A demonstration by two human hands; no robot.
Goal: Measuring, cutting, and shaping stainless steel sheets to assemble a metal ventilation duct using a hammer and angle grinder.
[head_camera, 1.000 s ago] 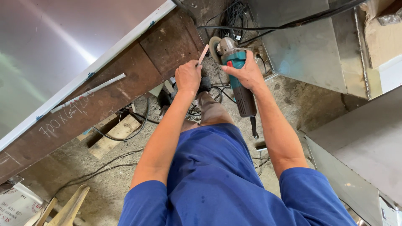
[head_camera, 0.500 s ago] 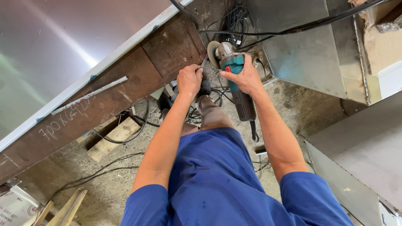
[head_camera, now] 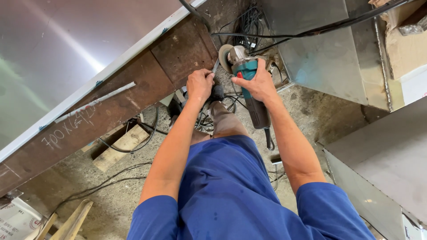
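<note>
My right hand (head_camera: pixel 257 83) grips the teal and black body of an angle grinder (head_camera: pixel 250 91), whose pale disc (head_camera: pixel 223 57) points up and to the left. My left hand (head_camera: pixel 199 84) is closed around a thin metal tool (head_camera: pixel 215 66), perhaps a wrench, whose tip sits right beside the disc. Both hands are held out in front of my blue shirt, above a concrete floor. The grinder's cord hangs down below my right wrist.
A rusty brown workbench (head_camera: pixel 133 89) carrying a shiny steel sheet (head_camera: pixel 66 49) runs along the left. Sheet-metal panels (head_camera: pixel 320 53) stand at the upper right and another (head_camera: pixel 387 155) at the lower right. Black cables (head_camera: pixel 240 22) and wood offcuts (head_camera: pixel 120 146) lie on the floor.
My left hand has come closer to the grinder's disc and curled tighter round the thin tool. The grinder has tilted slightly in my right hand.
</note>
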